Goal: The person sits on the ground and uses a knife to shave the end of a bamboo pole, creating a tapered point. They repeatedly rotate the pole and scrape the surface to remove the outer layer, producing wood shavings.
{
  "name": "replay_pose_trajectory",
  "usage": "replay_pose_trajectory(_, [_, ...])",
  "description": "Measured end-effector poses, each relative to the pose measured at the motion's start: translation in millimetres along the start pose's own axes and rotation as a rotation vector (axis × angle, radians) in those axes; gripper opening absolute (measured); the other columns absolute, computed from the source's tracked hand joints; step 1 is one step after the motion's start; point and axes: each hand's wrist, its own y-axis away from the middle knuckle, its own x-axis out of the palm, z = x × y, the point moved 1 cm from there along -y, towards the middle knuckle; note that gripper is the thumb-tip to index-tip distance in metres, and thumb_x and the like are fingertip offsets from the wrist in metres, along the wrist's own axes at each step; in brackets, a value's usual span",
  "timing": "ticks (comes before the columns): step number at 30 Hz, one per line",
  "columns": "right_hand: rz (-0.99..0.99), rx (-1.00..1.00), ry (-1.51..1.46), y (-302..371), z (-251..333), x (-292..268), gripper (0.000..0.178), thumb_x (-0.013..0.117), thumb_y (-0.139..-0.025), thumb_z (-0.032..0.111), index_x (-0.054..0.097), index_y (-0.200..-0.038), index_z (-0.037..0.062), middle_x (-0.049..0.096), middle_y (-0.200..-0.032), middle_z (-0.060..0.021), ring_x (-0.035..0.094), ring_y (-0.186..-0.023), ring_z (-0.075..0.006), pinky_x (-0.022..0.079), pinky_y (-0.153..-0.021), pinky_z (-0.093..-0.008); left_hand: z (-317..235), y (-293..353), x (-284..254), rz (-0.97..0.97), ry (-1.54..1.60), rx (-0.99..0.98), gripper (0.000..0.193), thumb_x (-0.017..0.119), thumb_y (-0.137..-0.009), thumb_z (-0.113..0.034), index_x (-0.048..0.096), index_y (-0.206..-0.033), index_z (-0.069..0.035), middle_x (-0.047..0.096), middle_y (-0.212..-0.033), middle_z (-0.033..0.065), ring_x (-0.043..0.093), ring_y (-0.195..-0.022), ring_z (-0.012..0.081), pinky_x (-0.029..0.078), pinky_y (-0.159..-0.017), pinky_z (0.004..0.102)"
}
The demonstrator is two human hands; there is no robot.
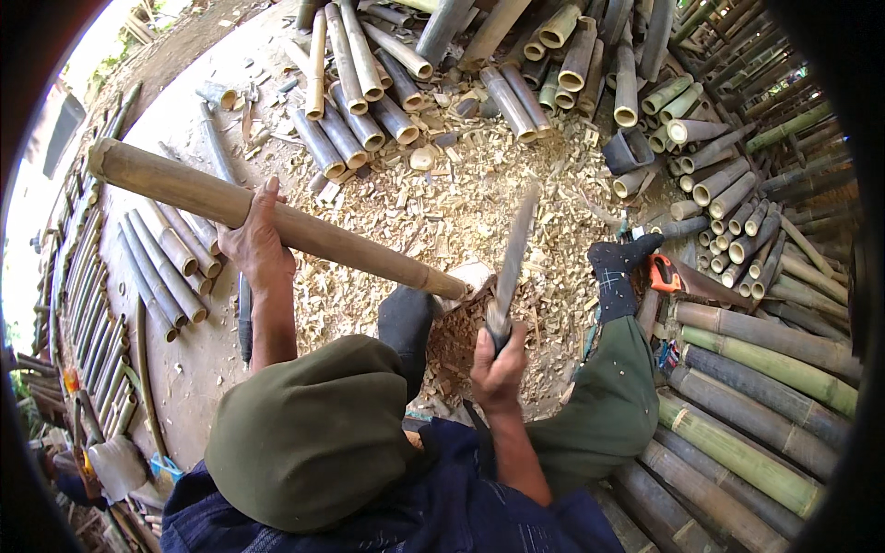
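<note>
My left hand (257, 241) is wrapped round a long brown bamboo pole (355, 247) at about its middle. The pole slants from the upper left down to a pale wooden block (477, 274) between my feet, where its lower end rests. In my right hand (499, 370) is the dark handle of a machete (516, 241). Its blade points up and away, blurred by motion, just right of the pole's lower end. Blade and pole look apart.
Wood chips (489, 175) cover the ground. Cut bamboo tubes (355, 120) lie at the back, more bamboo lengths (161, 263) at the left. Stacked bamboo poles (756, 396) fill the right, near an orange-handled saw (705, 281). My feet, in dark socks (616, 281), flank the block.
</note>
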Motion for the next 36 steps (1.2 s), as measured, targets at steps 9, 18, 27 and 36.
replay_pose_trajectory(9, [0.237,0.261,0.237,-11,1,-5,0.035,0.058,-0.105,0.033,0.053,-0.112,-0.0006,0.068,-0.084,-0.0269,0.068,-0.078,-0.0490,0.052,-0.068,-0.0554,-1,-6,-11,0.282,0.122,0.002,0.043,0.084,-0.082,-0.001,0.058,-0.115,0.002,0.066,-0.100,0.0102,0.070,-0.084,0.0234,0.059,-0.080,0.0380])
replay_pose_trajectory(18, [0.313,0.352,0.404,2,-69,34,0.040,0.058,-0.103,0.039,0.055,-0.110,-0.0008,0.070,-0.093,-0.0302,0.067,-0.086,-0.0534,0.051,-0.077,-0.0617,2,-12,-7,0.409,0.150,-0.084,0.049,0.083,-0.084,-0.010,0.055,-0.122,0.003,0.065,-0.097,0.0111,0.068,-0.087,0.0245,0.058,-0.082,0.0402])
replay_pose_trajectory(27, [-0.016,0.010,-0.013,-10,24,-6,0.029,0.061,-0.103,0.025,0.052,-0.115,0.0003,0.066,-0.076,-0.0256,0.068,-0.073,-0.0477,0.051,-0.060,-0.0534,10,-7,0,-0.013,-0.141,0.067,0.057,0.093,-0.076,-0.009,0.059,-0.120,0.006,0.066,-0.097,0.0121,0.064,-0.088,0.0199,0.054,-0.081,0.0354])
replay_pose_trajectory(36, [0.219,0.185,0.350,-20,-17,17,0.031,0.052,-0.108,0.031,0.052,-0.111,0.0005,0.064,-0.075,-0.0198,0.068,-0.067,-0.0350,0.051,-0.057,-0.0472,-3,12,12,0.041,-0.121,0.128,0.055,0.093,-0.076,-0.009,0.059,-0.116,0.006,0.066,-0.095,0.0111,0.064,-0.085,0.0196,0.054,-0.075,0.0327])
